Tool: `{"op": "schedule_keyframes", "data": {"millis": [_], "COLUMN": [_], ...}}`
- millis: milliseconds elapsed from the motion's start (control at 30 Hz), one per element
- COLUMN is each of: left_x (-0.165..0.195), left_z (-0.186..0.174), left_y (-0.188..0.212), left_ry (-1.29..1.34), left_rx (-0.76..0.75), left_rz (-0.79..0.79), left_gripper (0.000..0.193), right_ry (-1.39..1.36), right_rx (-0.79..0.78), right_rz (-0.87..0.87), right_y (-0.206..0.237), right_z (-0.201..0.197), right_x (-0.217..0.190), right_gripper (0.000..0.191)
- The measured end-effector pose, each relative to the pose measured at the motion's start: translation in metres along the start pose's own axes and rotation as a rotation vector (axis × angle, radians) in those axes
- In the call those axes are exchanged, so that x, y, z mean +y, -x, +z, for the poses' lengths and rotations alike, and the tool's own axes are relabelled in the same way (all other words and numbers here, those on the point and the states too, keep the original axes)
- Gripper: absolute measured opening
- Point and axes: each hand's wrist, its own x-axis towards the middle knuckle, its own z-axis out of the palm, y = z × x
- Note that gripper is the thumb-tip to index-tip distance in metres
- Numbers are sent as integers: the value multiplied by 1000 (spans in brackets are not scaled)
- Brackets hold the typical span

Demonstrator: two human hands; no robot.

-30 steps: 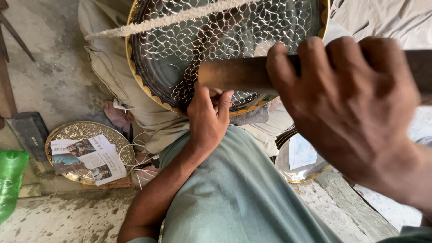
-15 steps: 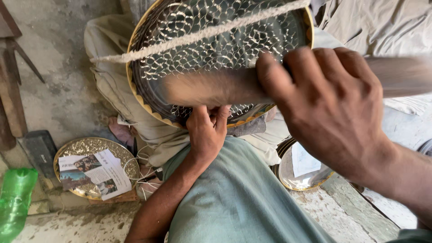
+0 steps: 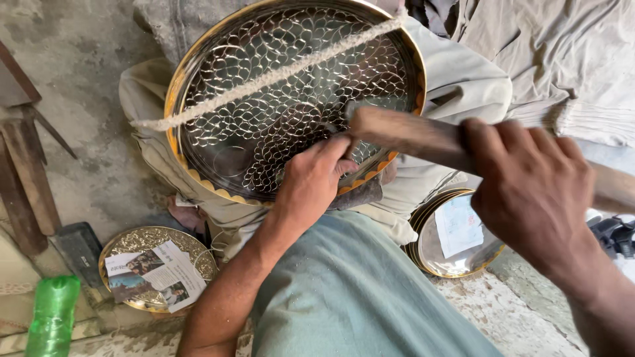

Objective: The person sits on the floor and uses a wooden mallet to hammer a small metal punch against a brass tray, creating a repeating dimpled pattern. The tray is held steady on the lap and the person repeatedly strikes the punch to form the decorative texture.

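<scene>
Floor: rough grey concrete (image 3: 86, 86) is seen at upper left | Lower left: a green plastic bottle (image 3: 51, 316) is laid | Upper right: pale cloth (image 3: 562, 59) is spread | Light: daylight, soft.

Round tray (image 3: 218, 99): polished metal, glossy, chased scale pattern, brassy gold rim. Cord (image 3: 264, 79) across it: twisted fibre, rough, matt. Mallet (image 3: 410, 135) in right hand (image 3: 529, 192): wood, worn, dull. Trousers (image 3: 357, 291): cloth, matt grey-green. Smaller tray (image 3: 126, 244) on floor: embossed shiny metal, printed paper (image 3: 159, 277) on top. Bottle (image 3: 49, 317): green translucent plastic. Floor (image 3: 86, 86): rough concrete.
</scene>
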Motion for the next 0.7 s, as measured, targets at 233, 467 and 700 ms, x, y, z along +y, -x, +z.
{"op": "schedule_keyframes", "data": {"millis": [233,467,700], "left_x": [9,-3,-18], "left_z": [-6,-4,6], "left_y": [-24,-18,1], "left_ry": [-61,-37,-24], "left_rx": [-356,-303,-64], "left_rz": [53,130,110], "left_gripper": [24,30,37], "right_ry": [-125,-284,-872], "right_rx": [55,285,383], "right_rz": [184,165,162], "right_y": [51,67,25], "right_z": [47,84,41], "right_x": [10,4,11], "right_gripper": [51,46,36]}}
